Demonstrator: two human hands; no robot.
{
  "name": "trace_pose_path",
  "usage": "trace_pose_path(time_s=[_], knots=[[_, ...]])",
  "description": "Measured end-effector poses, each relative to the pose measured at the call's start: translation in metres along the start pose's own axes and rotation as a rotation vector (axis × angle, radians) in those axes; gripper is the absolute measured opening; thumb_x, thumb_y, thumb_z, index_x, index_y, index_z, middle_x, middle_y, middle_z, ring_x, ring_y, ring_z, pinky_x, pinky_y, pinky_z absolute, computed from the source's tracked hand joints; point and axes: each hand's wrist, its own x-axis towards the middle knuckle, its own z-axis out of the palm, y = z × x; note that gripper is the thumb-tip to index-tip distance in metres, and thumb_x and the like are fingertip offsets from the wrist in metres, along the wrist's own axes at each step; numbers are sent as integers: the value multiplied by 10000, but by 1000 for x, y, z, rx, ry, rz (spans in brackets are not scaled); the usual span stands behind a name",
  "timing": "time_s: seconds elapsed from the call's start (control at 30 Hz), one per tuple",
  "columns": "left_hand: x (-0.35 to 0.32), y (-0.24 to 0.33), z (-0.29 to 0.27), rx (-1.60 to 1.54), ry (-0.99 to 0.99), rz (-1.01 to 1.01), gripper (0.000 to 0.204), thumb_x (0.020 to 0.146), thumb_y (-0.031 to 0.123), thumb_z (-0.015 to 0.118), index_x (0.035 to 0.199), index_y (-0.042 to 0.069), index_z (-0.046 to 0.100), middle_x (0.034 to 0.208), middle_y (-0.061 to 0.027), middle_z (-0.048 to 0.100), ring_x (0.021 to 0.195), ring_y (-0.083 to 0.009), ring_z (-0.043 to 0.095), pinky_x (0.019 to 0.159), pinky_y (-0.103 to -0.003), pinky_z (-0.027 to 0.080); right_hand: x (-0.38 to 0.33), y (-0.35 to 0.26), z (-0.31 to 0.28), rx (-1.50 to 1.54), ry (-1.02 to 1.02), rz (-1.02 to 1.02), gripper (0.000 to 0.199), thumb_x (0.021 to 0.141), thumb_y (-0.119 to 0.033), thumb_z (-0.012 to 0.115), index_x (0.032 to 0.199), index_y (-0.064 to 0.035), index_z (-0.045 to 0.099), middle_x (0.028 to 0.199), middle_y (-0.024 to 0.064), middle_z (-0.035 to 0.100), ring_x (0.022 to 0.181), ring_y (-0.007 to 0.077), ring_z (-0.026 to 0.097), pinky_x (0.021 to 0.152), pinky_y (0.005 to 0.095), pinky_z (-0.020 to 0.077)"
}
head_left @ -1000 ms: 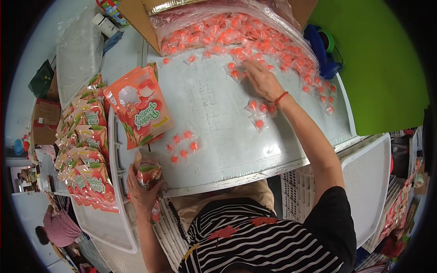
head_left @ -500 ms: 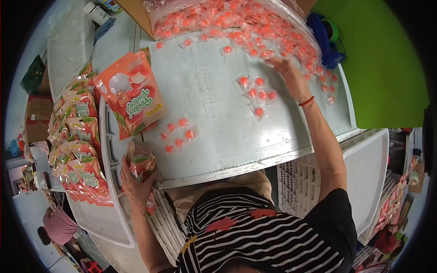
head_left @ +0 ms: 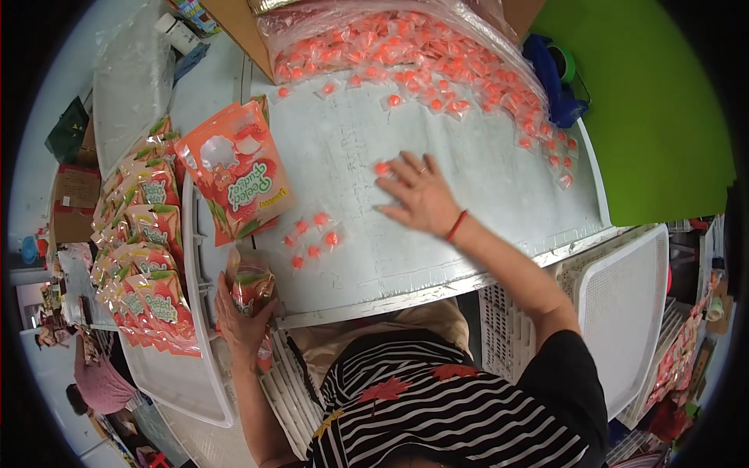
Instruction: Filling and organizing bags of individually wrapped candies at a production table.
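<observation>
My left hand (head_left: 242, 316) is closed around a red and pink printed pouch (head_left: 253, 287) at the table's near left edge. My right hand (head_left: 421, 193) lies low over the middle of the table, palm down with fingers spread. One small wrapped red candy (head_left: 381, 168) shows by its fingertips; anything under the palm is hidden. Left of that hand sits a small group of clear-wrapped red candies (head_left: 314, 251). A stack of flat printed pouches (head_left: 238, 175) lies on the table's left side, above my left hand.
A large heap of wrapped candies (head_left: 421, 51) spills from a plastic-lined cardboard box at the far side. Filled pouches (head_left: 148, 257) stand in rows in a white crate (head_left: 211, 374) on the left. A blue tape dispenser (head_left: 558, 86) stands far right. White crates (head_left: 624, 312) are at right.
My right hand has moved from near the heap leftward and nearer, over the middle of the table. The small candy cluster there is now mostly hidden. My left hand keeps hold of the pouch.
</observation>
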Motion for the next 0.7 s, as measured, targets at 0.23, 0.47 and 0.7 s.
trace_pose_path(time_s=[0.23,0.47,0.7], knots=[[0,0,-3,-6,12,-9,1045,584,167,854,1436,40,264,1320,-218,460,1213,-399,429,1014,-451,355,24,-90,31,240,142,52,377,823,-358,643,1113,-118,612,1238,163,500,1225,378,409,969,587,331],[-6,-4,-6,-42,27,-54,1064,562,181,866,1434,46,270,1342,-222,444,1234,-397,418,1029,-448,353,91,53,3,-45,329,286,418,881,-347,571,1207,-85,559,1317,217,449,1234,406,400,1003,523,334],[1,0,-3,-51,1,-75,1053,563,184,864,1430,53,280,1343,-217,442,1233,-395,414,1025,-454,355,110,76,15,-255,54,378,473,906,-362,525,1282,-78,491,1379,208,395,1252,407,382,1030,508,312]])
